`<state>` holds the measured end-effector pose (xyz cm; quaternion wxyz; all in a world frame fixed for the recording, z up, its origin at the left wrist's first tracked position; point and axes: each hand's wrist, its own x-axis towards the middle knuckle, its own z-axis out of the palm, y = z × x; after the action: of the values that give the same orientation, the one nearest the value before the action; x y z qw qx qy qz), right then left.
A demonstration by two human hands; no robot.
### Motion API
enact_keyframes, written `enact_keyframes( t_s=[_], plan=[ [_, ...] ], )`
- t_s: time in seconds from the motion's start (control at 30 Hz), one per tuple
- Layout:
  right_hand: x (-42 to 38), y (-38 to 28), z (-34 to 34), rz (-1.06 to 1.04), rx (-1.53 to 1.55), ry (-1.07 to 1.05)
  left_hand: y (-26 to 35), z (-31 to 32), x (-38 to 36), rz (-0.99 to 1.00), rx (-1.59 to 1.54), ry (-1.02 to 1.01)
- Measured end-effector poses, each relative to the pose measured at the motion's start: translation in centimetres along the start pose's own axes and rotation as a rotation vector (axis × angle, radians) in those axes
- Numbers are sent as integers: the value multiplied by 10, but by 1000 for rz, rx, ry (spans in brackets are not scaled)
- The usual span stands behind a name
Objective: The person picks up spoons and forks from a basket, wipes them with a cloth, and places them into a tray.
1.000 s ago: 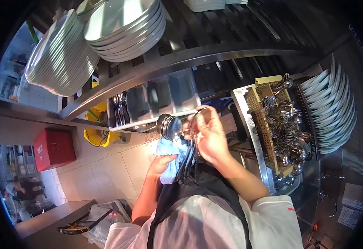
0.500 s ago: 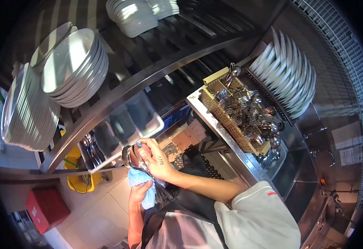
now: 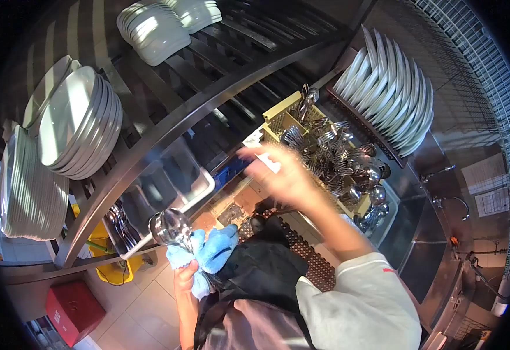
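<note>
My left hand [image 3: 186, 277] grips a blue cloth [image 3: 207, 254] wrapped around the handles of a bunch of steel spoons [image 3: 171, 227], whose bowls stick up above the cloth. Blurred by motion, my right hand [image 3: 278, 172] is stretched out with fingers apart and nothing in it, just short of the yellow cutlery basket [image 3: 284, 114]. That basket is full of several spoons and forks [image 3: 342, 165].
A steel rack [image 3: 179, 125] above carries stacks of white plates [image 3: 74, 125] and bowls [image 3: 153, 29]. White dishes stand on edge [image 3: 392, 93] right of the basket. A clear cutlery tray [image 3: 162, 192] hangs under the rack. A black mat [image 3: 307, 262] and a red box [image 3: 68, 306] lie on the floor.
My right hand let go of the spoon bunch and swung up and right toward the cutlery basket. The left hand keeps the cloth and spoons, now lower left.
</note>
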<state>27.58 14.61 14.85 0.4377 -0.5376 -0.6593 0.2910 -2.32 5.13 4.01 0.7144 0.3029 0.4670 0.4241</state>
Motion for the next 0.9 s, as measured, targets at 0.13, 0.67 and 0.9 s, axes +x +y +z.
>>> enact_keyframes(
  t_s=[0.13,0.67,0.9],
  plan=[
    [27,83,-150,127,-553,66,-4,5,7,-14,-43,-23],
    [74,203,-198,-119,-398,-563,-28,58,10,-42,-171,-64],
    [83,220,-205,3,-303,-403,-30,82,14,-66,-240,-89]
  ],
)
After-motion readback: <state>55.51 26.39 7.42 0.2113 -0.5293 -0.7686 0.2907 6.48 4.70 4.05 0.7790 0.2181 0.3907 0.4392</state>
